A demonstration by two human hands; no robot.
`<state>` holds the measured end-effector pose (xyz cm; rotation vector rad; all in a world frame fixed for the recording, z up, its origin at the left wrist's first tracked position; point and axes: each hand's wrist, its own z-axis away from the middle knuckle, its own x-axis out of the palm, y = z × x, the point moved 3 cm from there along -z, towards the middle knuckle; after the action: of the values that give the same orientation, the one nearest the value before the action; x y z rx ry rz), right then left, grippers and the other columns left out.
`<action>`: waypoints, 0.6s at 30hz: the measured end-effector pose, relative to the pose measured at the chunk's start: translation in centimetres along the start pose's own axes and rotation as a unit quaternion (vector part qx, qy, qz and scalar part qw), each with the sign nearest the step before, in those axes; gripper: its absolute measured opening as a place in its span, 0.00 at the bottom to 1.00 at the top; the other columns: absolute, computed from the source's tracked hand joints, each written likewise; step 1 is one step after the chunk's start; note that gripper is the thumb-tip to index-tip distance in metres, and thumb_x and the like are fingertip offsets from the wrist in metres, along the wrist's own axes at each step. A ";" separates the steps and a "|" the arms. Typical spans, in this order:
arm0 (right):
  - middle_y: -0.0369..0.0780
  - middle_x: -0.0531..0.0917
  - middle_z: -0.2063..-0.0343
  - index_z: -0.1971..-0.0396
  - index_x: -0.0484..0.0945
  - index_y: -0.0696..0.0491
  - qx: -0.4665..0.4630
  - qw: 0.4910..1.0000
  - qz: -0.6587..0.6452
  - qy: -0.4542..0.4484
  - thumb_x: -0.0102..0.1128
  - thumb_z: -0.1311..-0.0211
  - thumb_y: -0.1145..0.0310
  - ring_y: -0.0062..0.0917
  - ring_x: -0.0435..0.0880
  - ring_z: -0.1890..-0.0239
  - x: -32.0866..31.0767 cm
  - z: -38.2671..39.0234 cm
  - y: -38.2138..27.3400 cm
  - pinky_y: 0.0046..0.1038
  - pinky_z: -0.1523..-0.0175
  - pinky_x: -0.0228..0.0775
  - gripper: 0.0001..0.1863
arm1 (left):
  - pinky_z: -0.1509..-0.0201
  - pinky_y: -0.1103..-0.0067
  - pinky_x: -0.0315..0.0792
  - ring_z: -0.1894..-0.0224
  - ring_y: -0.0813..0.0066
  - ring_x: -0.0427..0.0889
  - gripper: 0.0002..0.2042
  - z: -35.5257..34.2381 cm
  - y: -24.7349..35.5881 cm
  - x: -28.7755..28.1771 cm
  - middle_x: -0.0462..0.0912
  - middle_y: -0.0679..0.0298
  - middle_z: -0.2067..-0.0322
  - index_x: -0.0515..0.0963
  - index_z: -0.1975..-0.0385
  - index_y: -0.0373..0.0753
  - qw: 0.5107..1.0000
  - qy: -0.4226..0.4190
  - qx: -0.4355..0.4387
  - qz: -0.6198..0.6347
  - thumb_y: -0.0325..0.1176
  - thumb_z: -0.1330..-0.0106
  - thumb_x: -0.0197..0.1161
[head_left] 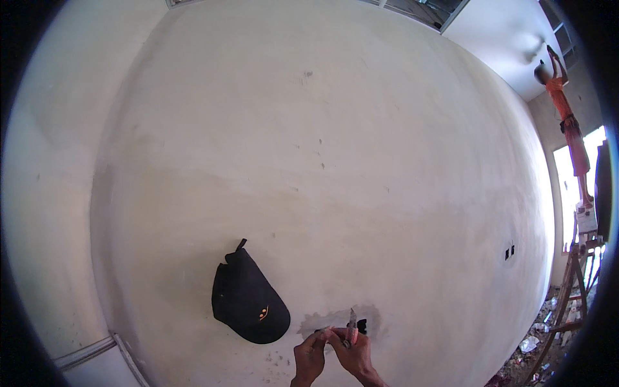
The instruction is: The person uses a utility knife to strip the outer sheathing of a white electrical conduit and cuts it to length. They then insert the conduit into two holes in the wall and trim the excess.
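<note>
Low in front of the wall, my two hands are close together with their fingertips meeting. My right hand is closed around a small tool with a red body and a grey, pointed metal tip that sticks upward. Beside it, my left hand is closed in a pinch; whatever lies between its fingers is too small to make out. Just behind the tool, a dark hole opens in a grey, rough plaster patch. To the left of my hands, a black cap with a small orange mark hangs against the wall.
The plastered wall fills most of the view. Two dark socket openings sit farther right. Another person in orange stands high on a wooden ladder, reaching to the ceiling. Rubble lies on the floor by it.
</note>
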<state>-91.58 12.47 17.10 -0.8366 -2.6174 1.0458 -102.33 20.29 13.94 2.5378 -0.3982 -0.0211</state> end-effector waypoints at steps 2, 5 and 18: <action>0.36 0.88 0.72 0.60 0.87 0.60 0.028 0.999 -0.023 -0.013 0.68 0.33 0.64 0.16 0.84 0.68 0.2 0.2 0.0 0.22 0.60 0.76 0.13 | 0.55 0.76 0.81 0.59 0.74 0.86 0.24 0.4 0.9 -0.2 0.88 0.56 0.60 0.82 0.49 0.30 0.998 0.018 0.040 -0.042 0.49 0.25 0.58; 0.36 0.87 0.73 0.61 0.87 0.60 0.021 0.998 -0.039 -0.035 0.68 0.33 0.65 0.16 0.84 0.69 0.0 -0.1 0.4 0.21 0.62 0.75 0.13 | 0.51 0.74 0.79 0.54 0.65 0.88 0.14 0.2 2.4 -0.7 0.88 0.51 0.58 0.80 0.46 0.35 0.992 -0.031 0.014 -0.119 0.34 0.24 0.56; 0.42 0.83 0.78 0.69 0.85 0.58 -0.144 0.976 0.164 0.027 0.70 0.44 0.64 0.28 0.84 0.74 -0.1 0.5 -1.2 0.31 0.66 0.75 0.12 | 0.47 0.66 0.79 0.48 0.50 0.84 0.15 -0.2 1.3 -1.1 0.84 0.49 0.51 0.78 0.43 0.41 0.981 -0.113 0.100 -0.120 0.27 0.29 0.56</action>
<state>-92.22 11.39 17.56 -1.3782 -2.6812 0.7006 -103.69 19.66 14.69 2.7796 -0.1861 -0.3813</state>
